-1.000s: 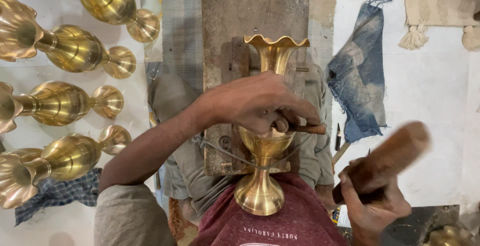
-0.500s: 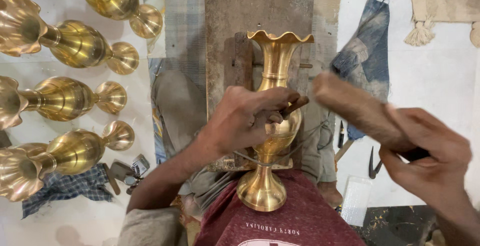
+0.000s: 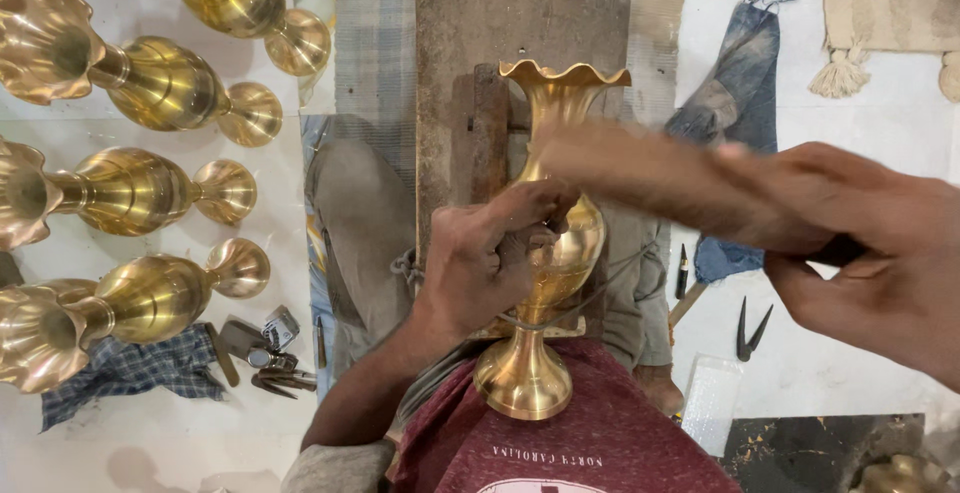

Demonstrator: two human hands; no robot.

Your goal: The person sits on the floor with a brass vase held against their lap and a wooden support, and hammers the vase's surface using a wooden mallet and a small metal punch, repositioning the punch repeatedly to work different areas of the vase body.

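1. Brass vase (image 3: 560, 243) lies at mid-frame with its frilled mouth toward the top and its round foot at the bottom, resting against the person's maroon shirt (image 3: 590, 443).
2. The left hand (image 3: 490, 253) is curled closed over the vase's belly, fingers pinching something small against the metal; what it is cannot be told.
3. The right hand (image 3: 880, 263), at the right edge, is closed around the dark grip of a wooden mallet (image 3: 650, 178), which is blurred and crosses the vase's neck.
4. Under the vase a worn wooden board (image 3: 520, 23) runs up to the top edge, with a dark iron bar (image 3: 488, 133) beside the vase's neck.
5. The floor (image 3: 880, 113) is pale and scuffed. Four more brass vases (image 3: 130, 193) lie on their sides down the left, close together, near a checked cloth (image 3: 130, 373) and small tools.
6. At right lie a blue denim rag (image 3: 740, 103), black pincers (image 3: 750, 328) and a fringed mat (image 3: 880, 3) in the upper corner.
7. Open floor shows mainly between the rag and the mat.
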